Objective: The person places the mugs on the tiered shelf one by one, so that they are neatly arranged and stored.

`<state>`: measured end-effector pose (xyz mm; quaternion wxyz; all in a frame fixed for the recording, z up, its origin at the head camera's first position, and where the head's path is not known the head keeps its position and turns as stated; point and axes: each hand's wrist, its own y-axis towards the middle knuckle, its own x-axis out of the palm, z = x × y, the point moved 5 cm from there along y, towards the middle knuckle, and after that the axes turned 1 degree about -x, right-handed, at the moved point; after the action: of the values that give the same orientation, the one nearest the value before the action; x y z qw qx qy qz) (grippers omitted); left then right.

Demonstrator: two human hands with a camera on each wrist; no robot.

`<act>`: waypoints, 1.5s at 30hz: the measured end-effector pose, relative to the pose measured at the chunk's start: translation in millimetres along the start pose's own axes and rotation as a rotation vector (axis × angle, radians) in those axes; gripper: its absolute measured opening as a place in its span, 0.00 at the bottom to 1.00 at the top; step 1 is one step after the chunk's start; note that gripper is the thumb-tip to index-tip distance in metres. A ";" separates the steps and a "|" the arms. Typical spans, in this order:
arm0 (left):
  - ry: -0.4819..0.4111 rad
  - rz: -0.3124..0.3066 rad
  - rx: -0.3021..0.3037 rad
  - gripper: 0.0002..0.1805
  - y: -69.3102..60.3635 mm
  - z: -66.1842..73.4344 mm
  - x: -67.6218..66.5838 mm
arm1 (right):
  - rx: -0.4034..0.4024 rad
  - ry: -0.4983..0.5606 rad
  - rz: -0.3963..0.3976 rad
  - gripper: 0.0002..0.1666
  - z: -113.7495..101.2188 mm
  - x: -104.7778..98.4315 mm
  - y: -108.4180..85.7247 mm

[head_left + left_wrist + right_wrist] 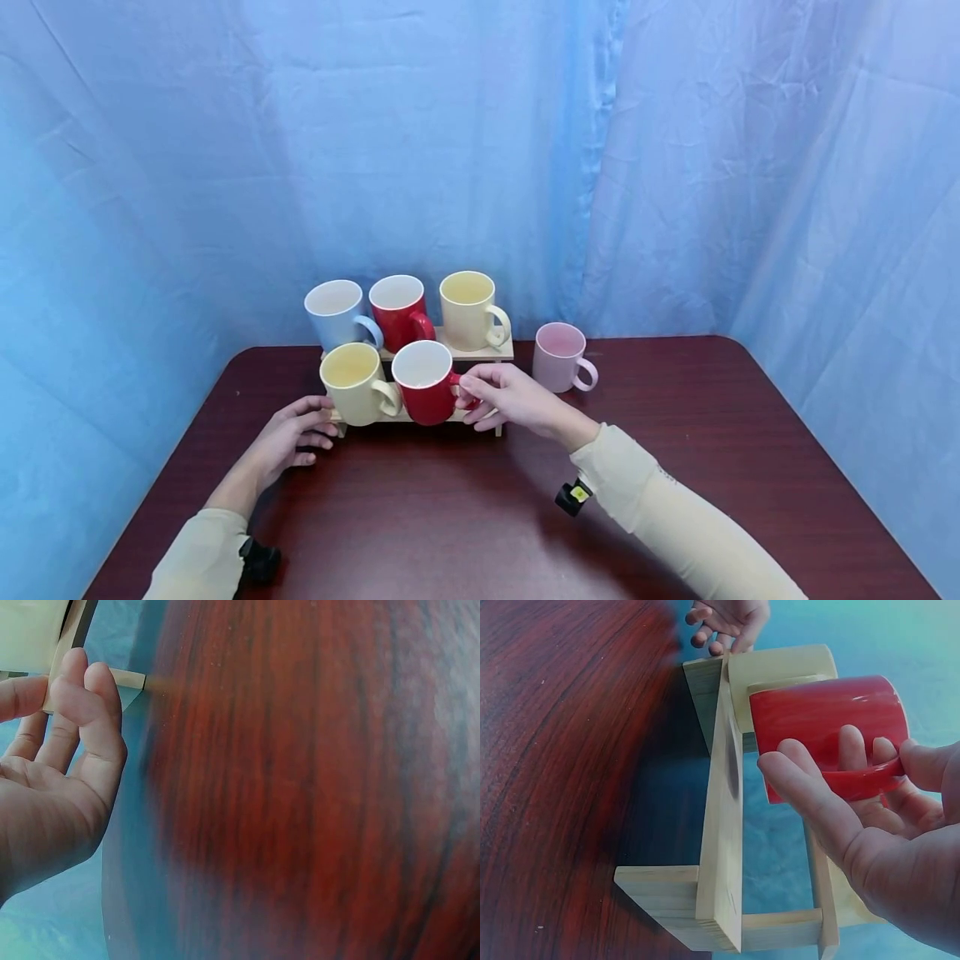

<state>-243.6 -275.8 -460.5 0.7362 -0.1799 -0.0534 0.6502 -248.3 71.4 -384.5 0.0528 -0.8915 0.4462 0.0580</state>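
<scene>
With its thumb and fingers, my right hand pinches the handle of a red mug at the lower step of a two-tier wooden rack. In the right wrist view, a narrow gap shows between the base of this red mug and the board. Beside it on the lower step stands a cream-yellow mug. My left hand is at the rack's left end, fingers loosely bent; in the left wrist view its fingertips touch the wooden end.
On the upper step stand a light blue mug, another red mug and another cream-yellow mug, handles toward the right. A pink mug stands on the dark red table, right of the rack. Blue curtains hang behind.
</scene>
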 end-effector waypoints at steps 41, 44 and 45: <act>0.012 -0.014 -0.008 0.17 0.4 -1.3 6.9 | 0.029 0.133 0.225 0.16 29.6 27.2 10.2; 0.011 -0.010 -0.012 0.16 0.7 -0.9 6.2 | 0.024 0.136 0.237 0.16 28.4 28.2 9.6; 0.012 -0.009 -0.010 0.16 0.9 -0.6 5.9 | 0.023 0.137 0.241 0.16 28.0 28.6 9.4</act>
<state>-243.4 -270.1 -462.2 0.7386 -0.1874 -0.0531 0.6454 -240.4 47.3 -416.8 0.0250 -0.8327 0.5531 -0.0021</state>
